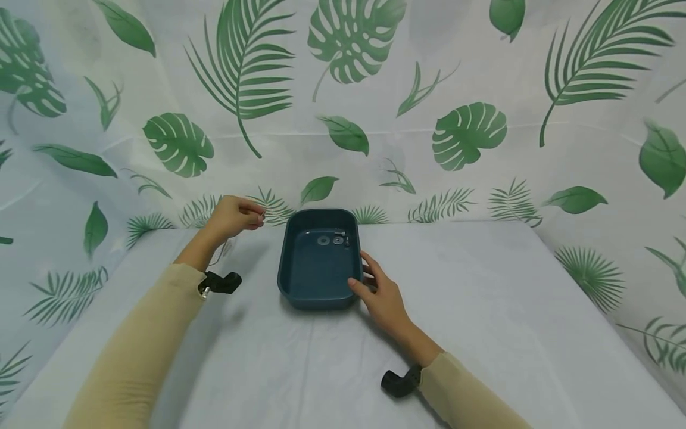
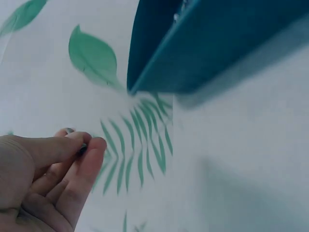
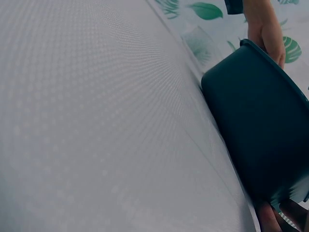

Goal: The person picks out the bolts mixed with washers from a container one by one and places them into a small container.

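A deep dark-blue plastic tub (image 1: 317, 302) stands on the white-covered table. Inside, near its far end, lie two flat washers (image 1: 323, 241) and small metal bolts (image 1: 340, 233). My right hand (image 1: 383, 301) grips the tub's near right side, thumb over the rim and fingers against the outer wall. To the left of the tub, my left hand (image 1: 236, 215) is raised above the table. Its thumb and fingertips pinch a small metal piece (image 2: 82, 149), mostly hidden by the fingers, so I cannot tell its kind.
Black curved wrist mounts (image 1: 222, 282) sit at both sleeve cuffs. Behind the table hangs a white cloth (image 1: 386, 137) printed with green leaves, close to the tub's far end. White table surface (image 1: 455, 286) extends on both sides of the tub.
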Action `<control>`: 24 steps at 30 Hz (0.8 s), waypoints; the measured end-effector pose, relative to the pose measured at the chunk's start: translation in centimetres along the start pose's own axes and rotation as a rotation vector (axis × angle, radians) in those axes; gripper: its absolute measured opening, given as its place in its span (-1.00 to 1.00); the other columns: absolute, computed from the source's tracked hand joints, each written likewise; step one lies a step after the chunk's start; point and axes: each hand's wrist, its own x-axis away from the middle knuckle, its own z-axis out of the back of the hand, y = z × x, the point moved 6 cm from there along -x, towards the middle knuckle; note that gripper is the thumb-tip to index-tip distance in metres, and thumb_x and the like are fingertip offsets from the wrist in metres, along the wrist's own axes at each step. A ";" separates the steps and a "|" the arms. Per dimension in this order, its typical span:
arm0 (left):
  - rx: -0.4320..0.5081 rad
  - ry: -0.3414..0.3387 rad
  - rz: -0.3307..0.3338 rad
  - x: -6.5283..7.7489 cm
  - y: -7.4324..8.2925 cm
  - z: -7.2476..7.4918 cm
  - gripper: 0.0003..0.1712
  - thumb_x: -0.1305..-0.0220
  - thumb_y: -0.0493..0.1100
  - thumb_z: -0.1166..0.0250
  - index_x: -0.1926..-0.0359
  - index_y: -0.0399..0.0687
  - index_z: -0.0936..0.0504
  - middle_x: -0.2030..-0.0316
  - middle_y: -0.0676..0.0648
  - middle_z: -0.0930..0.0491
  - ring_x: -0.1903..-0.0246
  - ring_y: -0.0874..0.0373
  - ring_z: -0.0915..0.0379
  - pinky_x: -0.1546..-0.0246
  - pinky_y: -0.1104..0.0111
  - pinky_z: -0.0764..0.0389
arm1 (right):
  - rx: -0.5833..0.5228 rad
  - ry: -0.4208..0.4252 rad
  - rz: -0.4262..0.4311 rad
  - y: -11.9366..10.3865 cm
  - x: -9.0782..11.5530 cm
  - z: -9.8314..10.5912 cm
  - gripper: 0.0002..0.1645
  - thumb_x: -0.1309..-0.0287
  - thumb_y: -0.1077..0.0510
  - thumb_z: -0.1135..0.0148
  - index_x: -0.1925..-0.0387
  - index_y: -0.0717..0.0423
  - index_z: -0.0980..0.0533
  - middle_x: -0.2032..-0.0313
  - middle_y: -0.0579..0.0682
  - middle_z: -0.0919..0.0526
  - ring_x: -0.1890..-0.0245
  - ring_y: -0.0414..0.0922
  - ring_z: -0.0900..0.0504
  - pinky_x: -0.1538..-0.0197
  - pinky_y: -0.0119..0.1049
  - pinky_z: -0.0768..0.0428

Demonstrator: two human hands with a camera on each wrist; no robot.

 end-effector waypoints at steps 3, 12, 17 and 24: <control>-0.022 0.031 0.022 0.2 -1.0 0.9 -0.64 -0.48 -0.25 -0.18 -0.16 -0.38 -0.60 -0.10 -0.37 -0.64 -0.05 -0.13 -0.67 -0.08 0.22 -0.70 | 0.003 0.000 -0.004 0.1 0.0 0.0 -0.19 -0.38 -0.13 -0.22 -0.56 -0.27 -0.15 -0.35 0.17 -0.51 -0.24 0.13 -0.62 -0.10 0.02 -0.68; 0.013 0.116 0.064 0.9 -4.7 3.2 -0.63 -0.47 -0.26 -0.18 -0.18 -0.41 -0.58 -0.15 -0.39 -0.61 0.06 0.07 -0.70 0.02 0.37 -0.72 | 0.008 0.000 -0.001 0.0 -0.1 0.0 -0.20 -0.38 -0.14 -0.22 -0.55 -0.31 -0.15 -0.35 0.17 -0.51 -0.23 0.14 -0.63 -0.11 0.05 -0.67; 0.013 0.192 0.084 1.4 -6.4 4.6 -0.64 -0.48 -0.26 -0.18 -0.17 -0.40 -0.59 -0.12 -0.39 -0.63 0.17 0.20 -0.68 0.05 0.41 -0.72 | 0.013 0.000 0.001 0.2 -0.2 -0.1 -0.19 -0.39 -0.14 -0.21 -0.56 -0.30 -0.14 -0.35 0.17 -0.51 -0.23 0.14 -0.63 -0.12 0.06 -0.66; -0.082 0.212 0.114 2.0 -8.2 5.9 -0.60 -0.50 -0.15 -0.16 -0.19 -0.33 -0.60 -0.13 -0.38 -0.61 -0.07 -0.19 -0.61 0.06 0.28 -0.69 | 0.009 -0.003 -0.008 0.3 -0.2 -0.3 -0.19 -0.39 -0.15 -0.21 -0.56 -0.33 -0.12 -0.35 0.17 -0.50 -0.23 0.13 -0.63 -0.12 0.06 -0.66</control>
